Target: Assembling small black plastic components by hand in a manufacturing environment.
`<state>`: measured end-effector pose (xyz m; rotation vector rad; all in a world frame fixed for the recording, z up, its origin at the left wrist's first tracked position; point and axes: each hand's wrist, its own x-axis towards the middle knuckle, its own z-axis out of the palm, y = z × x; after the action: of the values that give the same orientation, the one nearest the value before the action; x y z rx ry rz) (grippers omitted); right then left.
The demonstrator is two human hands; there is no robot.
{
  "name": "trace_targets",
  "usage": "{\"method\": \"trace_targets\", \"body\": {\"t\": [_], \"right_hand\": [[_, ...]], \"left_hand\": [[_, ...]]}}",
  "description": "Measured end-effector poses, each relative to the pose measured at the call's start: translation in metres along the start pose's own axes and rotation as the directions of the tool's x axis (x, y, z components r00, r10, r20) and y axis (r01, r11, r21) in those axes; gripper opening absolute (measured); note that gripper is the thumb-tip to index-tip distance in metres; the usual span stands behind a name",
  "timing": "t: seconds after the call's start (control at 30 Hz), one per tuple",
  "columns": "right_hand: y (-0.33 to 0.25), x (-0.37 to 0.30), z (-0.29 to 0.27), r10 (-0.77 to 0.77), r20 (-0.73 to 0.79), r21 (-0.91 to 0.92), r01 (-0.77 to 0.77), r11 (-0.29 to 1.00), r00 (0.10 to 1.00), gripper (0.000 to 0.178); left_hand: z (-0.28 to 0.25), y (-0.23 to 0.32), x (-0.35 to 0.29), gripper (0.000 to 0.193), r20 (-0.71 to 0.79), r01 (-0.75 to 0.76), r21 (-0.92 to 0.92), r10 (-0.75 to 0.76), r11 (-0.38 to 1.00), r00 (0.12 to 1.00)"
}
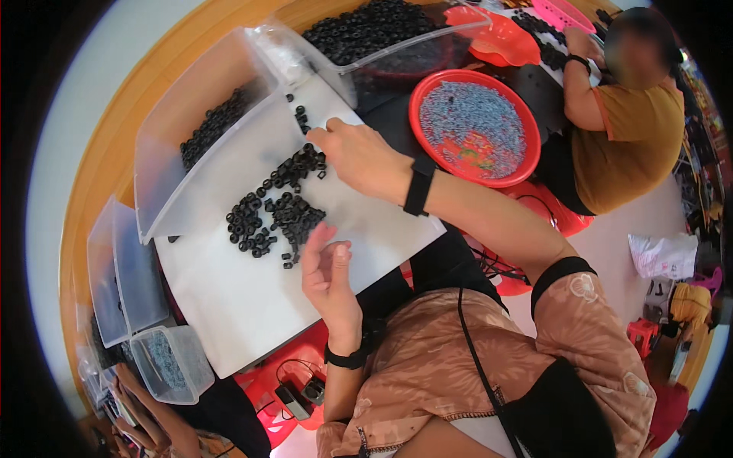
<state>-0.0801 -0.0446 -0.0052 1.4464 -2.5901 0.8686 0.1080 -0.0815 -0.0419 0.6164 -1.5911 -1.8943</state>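
Observation:
Small black ring-shaped pieces lie in loose heaps on a white board in front of me. My left hand is at the near side of the heap, palm turned partly up, thumb and fingers apart, with nothing visible in it. At the far right end of the pieces, my right hand bends its fingers down beside them. Its fingertips are mostly hidden under the hand, so whatever they hold cannot be seen. A few more black pieces trail away beyond it toward the bins.
Clear plastic bins with black pieces line the board's far left side; another bin stands beyond. A red basin of grey-blue bits sits to the right. Lower left is a small clear tub. A co-worker sits at far right.

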Motion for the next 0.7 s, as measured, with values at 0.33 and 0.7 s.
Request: {"method": "trace_targets", "body": {"t": [0.33, 0.7], "right_hand": [[0.008, -0.12, -0.053, 0.292, 0.487, 0.847, -0.526, 0.072, 0.823, 0.044], [0.105, -0.136, -0.114, 0.276, -0.249, -0.047, -0.296, 0.954, 0.929, 0.01]], "left_hand": [[0.055, 0.009, -0.009, 0.024, 0.226, -0.344, 0.357, 0.277, 0.868, 0.934], [0.075, -0.006, -0.004, 0.019, 0.241, 0.226, -0.06, -0.206, 0.972, 0.948]]}}
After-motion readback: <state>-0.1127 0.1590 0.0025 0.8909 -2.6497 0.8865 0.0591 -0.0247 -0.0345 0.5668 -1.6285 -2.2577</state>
